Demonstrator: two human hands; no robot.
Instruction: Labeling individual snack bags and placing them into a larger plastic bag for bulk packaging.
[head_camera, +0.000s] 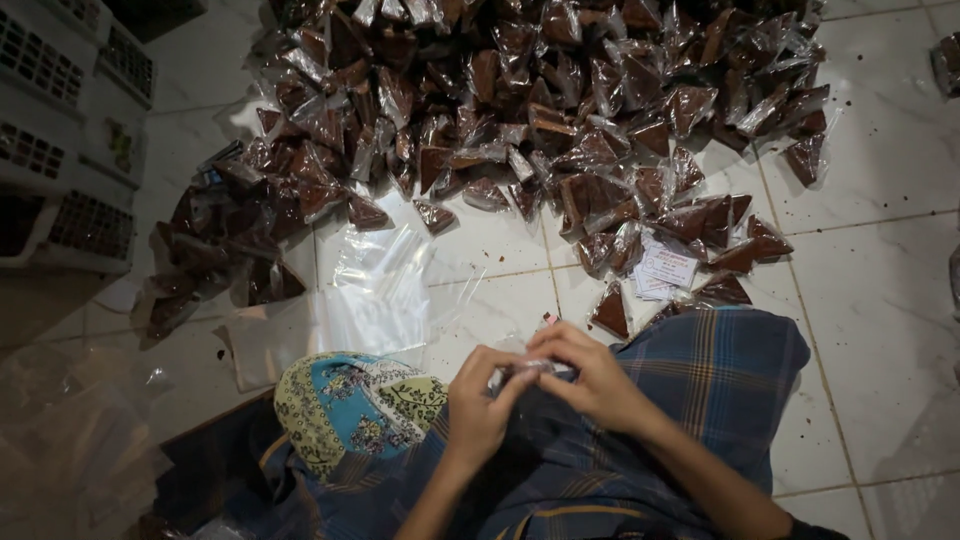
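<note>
A big heap of filled packets (540, 110) already covers the floor (880, 300), and both hands, left hand (480, 405) and right hand (590, 375), pinch one small clear packet (530, 370) over the lap, empty bags (380, 290) waiting.

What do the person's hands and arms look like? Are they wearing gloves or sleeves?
No gloves and no sleeves in view. The left hand and right hand are bare, and both forearms are bare up to the picture's edge. No rings, watch or bracelets show in the dim light. Below the arms lies a blue checked cloth over the lap.
</note>
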